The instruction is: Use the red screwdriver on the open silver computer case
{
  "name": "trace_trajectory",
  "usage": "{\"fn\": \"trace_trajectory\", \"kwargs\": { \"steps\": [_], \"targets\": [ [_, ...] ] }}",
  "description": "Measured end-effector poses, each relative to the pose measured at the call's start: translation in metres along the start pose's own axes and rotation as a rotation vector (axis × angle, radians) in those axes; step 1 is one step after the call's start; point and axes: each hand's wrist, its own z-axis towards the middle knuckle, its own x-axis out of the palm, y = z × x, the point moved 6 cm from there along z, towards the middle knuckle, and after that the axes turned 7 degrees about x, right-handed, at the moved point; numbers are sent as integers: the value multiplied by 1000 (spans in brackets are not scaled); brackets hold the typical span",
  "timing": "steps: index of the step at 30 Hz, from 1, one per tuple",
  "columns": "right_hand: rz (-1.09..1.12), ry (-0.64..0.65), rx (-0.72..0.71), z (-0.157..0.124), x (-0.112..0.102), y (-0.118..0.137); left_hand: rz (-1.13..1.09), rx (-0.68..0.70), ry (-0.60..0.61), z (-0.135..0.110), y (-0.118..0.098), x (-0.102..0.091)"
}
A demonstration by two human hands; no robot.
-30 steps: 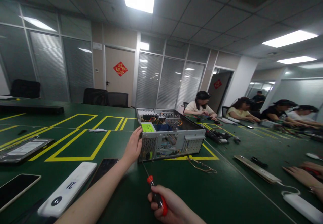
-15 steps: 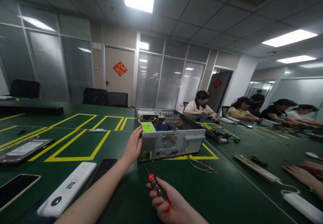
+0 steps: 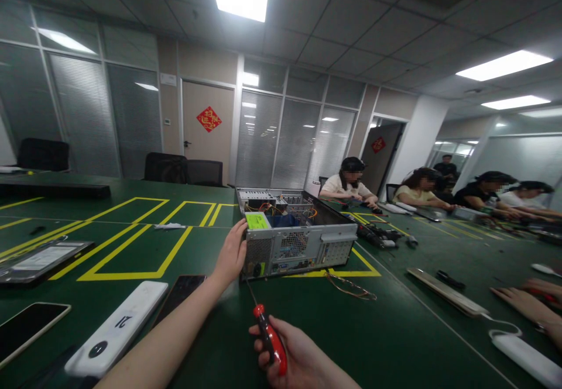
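An uncovered desktop computer case (image 3: 302, 247) stands on the table, its back panel toward me and wires visible inside. A bright green label (image 3: 257, 220) marks the power supply at its left rear corner. Round that corner my left hand (image 3: 232, 251) holds the case, with the fingers along the side and the thumb near the back. In my right hand (image 3: 285, 348) is a red and black screwdriver (image 3: 272, 340), gripped by its handle. Its thin shaft points up and left to the lower left corner of the back panel. Whether the tip sits in a screw cannot be made out.
A white numbered device (image 3: 118, 327), phones (image 3: 30, 327) and a hard drive (image 3: 46, 259) lie left on the green table. Loose wires (image 3: 351, 286) lie in front of the case. Several people work at the right; a co-worker's hand (image 3: 518, 304) rests at the right edge.
My right hand has turned the screwdriver handle, so more of its red side shows, and has shifted slightly left and down. My left hand and the computer case have stayed put.
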Motion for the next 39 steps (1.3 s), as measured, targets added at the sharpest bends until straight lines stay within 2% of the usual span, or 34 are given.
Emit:
{"fn": "trace_trajectory", "kwargs": {
  "steps": [4,10,17,22,25,36,39],
  "targets": [
    [55,22,-50,1,-4,4,0,2,3,0,0,1],
    [34,-103,-71,2,-8,3,0,10,-5,0,2,1],
    [1,-24,-47,0,-1,-1,8,4,1,-1,1,1],
    [39,-104,-136,-2,-6,6,9,6,-2,-1,1,1],
    [36,-129,-122,-2,-7,6,5,2,0,-1,1,1],
    [11,-30,-29,2,-3,-1,-1,-8,11,0,1,1],
    [30,-38,-58,2,-4,2,2,-7,10,0,1,1]
  ]
}}
